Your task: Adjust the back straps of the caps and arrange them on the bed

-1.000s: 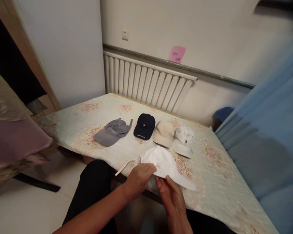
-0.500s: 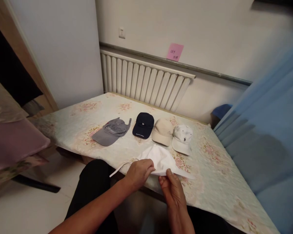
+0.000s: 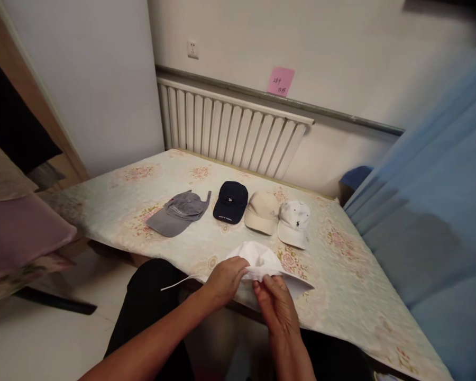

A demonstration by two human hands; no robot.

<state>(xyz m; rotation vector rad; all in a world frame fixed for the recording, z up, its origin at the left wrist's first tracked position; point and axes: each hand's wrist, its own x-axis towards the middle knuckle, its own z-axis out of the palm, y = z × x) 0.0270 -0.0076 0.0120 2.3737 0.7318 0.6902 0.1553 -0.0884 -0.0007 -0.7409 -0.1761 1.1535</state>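
Note:
A plain white cap [image 3: 262,260] lies crumpled at the near edge of the table, its brim [image 3: 299,286] pointing right and its strap [image 3: 178,283] trailing off to the left. My left hand [image 3: 224,280] pinches the cap's crown from the left. My right hand [image 3: 275,304] grips the crown's near edge just beside it. Behind them a row of caps rests on the table: a grey cap [image 3: 178,212], a navy cap [image 3: 230,202], a beige cap [image 3: 262,212] and a white spotted cap [image 3: 294,223].
The table wears a pale floral cloth [image 3: 349,275]. A white radiator [image 3: 230,129] and a pink note [image 3: 281,81] are on the back wall. A blue curtain [image 3: 440,211] hangs at the right. Folded bedding [image 3: 19,233] lies at the left.
Both hands have bunched the white cap's crown together, so it looks more crumpled and narrower. The strap has swung lower to the left.

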